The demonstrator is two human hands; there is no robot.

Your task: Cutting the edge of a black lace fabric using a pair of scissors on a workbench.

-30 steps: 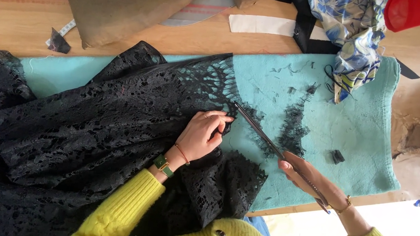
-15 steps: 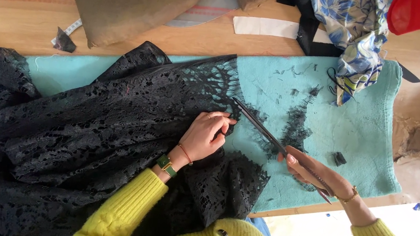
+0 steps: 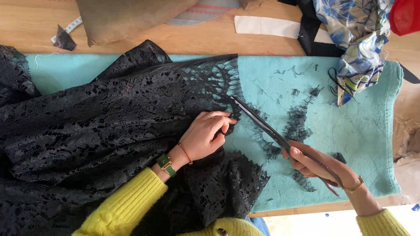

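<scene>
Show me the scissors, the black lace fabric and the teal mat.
scissors (image 3: 259,123), head view, on the dark blades.
black lace fabric (image 3: 97,122), head view, on its middle.
teal mat (image 3: 365,131), head view, on a bare part.

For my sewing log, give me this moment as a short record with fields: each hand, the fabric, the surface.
left hand: flat on the black lace fabric, near its cut edge
right hand: grips scissors, blades at the lace edge
surface: teal mat on a wooden table
scraps: black lace trimmings on the mat
</scene>
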